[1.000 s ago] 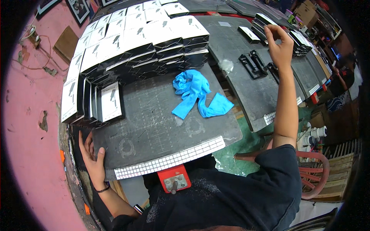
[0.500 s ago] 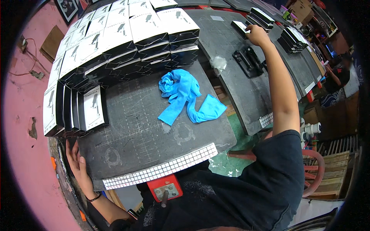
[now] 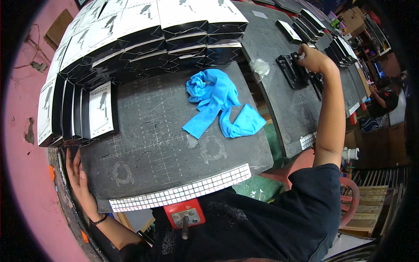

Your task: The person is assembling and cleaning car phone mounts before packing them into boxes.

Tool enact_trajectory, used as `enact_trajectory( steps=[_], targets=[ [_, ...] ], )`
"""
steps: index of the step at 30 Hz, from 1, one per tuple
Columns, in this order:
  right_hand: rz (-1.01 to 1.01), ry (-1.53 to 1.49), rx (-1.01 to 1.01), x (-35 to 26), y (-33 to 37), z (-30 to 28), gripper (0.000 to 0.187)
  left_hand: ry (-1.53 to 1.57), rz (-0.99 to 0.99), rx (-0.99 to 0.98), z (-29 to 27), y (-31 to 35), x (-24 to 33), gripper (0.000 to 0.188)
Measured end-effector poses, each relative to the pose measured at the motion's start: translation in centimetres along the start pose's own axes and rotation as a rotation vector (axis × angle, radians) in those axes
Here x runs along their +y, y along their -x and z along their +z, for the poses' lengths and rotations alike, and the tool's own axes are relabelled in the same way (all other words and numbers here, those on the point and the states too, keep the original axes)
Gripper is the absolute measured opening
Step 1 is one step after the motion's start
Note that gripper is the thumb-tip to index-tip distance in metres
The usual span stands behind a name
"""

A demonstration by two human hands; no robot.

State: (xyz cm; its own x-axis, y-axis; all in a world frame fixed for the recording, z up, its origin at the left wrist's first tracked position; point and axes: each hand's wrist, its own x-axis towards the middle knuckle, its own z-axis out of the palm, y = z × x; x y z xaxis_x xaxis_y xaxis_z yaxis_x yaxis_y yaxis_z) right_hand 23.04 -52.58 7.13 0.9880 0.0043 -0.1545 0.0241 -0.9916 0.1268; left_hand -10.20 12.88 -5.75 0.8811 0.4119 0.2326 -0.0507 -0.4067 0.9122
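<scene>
On the side table, my right hand [image 3: 313, 59] is closed around the upper end of a black hinged device [image 3: 293, 72], thumb and finger pinching it; the fingertips are partly hidden. Another slim black piece [image 3: 317, 85] lies beside it, under the forearm. My left hand [image 3: 82, 185] rests at the left edge of the dark work table [image 3: 144, 168], its fingers stretched out and holding nothing. A crumpled blue cloth [image 3: 222, 102] lies on that table, untouched. Just beyond the left hand stands a row of black-and-white boxes [image 3: 101, 111].
Stacked white-topped boxes [image 3: 139, 19] fill the far side of the work table. On the side table are a clump of clear plastic [image 3: 260, 67], one flat box [image 3: 288, 31] and more boxes [image 3: 310, 24]. A co-worker [image 3: 384, 98] sits at far right.
My right hand has moved from the flat box on the side table nearer to me, onto the black device. My left hand stays at the table edge. The whole view has shifted slightly.
</scene>
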Motion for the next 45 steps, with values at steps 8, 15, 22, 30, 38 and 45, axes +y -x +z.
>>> enact_trajectory(
  steps=[8,15,22,30,38,45],
  targets=[
    [-0.079,-0.062,0.221,3.8,3.2,2.7,0.053,-0.157,0.109,0.344,-0.6,0.2,-0.5,0.053],
    [-0.594,-0.926,0.405,-15.5,16.3,-2.4,0.056,-0.045,0.653,0.549,-0.9,6.3,1.5,0.057],
    [-1.259,-0.946,-0.040,-28.7,19.7,1.6,0.064,0.370,0.117,-0.419,11.9,4.4,11.2,0.125],
    [-1.099,-1.053,-0.309,-29.1,18.9,1.1,0.058,0.470,-0.055,-0.626,10.8,3.3,11.1,0.123],
    [-1.393,-1.193,-0.087,-28.9,15.4,1.2,0.057,0.785,-0.249,-0.493,11.4,3.7,11.7,0.110],
    [-1.508,-0.989,0.490,-29.7,15.5,3.1,0.052,0.886,-0.274,-0.589,11.9,4.6,10.6,0.099]
  ],
)
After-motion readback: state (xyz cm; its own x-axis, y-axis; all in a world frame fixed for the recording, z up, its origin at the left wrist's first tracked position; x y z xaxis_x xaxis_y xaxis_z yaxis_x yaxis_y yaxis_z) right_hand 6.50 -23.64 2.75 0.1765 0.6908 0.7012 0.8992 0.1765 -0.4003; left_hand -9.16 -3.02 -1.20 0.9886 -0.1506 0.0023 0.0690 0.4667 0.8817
